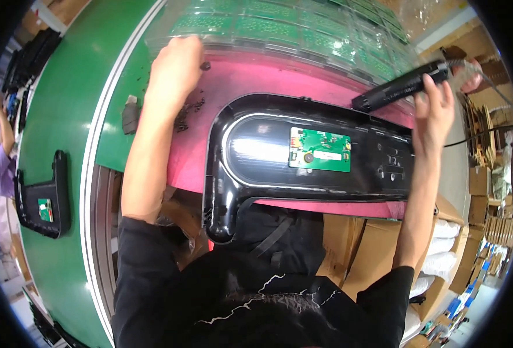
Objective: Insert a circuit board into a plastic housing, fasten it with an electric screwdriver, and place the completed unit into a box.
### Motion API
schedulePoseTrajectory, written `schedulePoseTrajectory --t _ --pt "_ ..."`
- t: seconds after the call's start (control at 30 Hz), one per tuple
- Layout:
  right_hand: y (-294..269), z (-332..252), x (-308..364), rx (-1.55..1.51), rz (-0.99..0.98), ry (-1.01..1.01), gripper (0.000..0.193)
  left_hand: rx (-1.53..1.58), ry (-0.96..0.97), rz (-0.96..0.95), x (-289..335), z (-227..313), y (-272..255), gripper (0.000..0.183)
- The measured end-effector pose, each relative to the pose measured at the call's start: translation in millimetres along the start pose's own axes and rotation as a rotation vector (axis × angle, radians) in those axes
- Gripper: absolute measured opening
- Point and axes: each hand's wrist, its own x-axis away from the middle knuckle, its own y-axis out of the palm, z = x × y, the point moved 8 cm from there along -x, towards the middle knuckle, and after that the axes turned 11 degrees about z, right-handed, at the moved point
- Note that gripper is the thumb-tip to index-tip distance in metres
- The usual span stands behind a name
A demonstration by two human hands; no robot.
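A glossy black L-shaped plastic housing point(250, 104) lies on the pink mat, its curved arm toward me. Inside it sits a green circuit board point(332, 148) with a white label. My left hand point(178, 64) is closed beyond the housing, by the edge of the clear tray; what its fingers hold, if anything, is hidden. Small black screws point(187, 113) lie scattered beside that forearm. My right hand point(433, 113) has its fingers apart against a black cylindrical corded tool point(392, 90), which looks like an electric screwdriver. The fingertips overlap its body without wrapping round it.
Clear plastic trays point(268, 26) span the far side of the pink mat point(239, 69). Left of my forearm is a dark grey block point(130, 118). A similar housing point(59, 197) rests on the green bench, near another person point(0, 156). Cardboard boxes point(378, 249) stand below the mat's near edge.
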Motion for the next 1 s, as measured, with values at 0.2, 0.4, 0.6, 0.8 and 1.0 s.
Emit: schedulePoseTrajectory --t 0.2,0.4,0.6,0.8,1.0 --pt "78 31 44 -0.393 -0.234 0.588 0.023 0.088 0.014 -0.076 -3 -9 5 0.016" --pt "86 -12 55 -0.741 -0.222 0.440 0.031 0.436 -0.106 -0.019 -1 30 -31 0.020" --pt "104 -15 93 -0.920 -0.351 0.511 0.033 1.279 0.137 -0.303 36 128 -34 0.015" --pt "101 -37 105 -0.974 -0.485 0.438 0.034 1.515 -0.098 -0.705 45 137 3 0.018" --pt "91 -54 110 -0.862 -0.501 0.266 0.040 1.495 -0.029 -0.656 40 137 3 0.014"
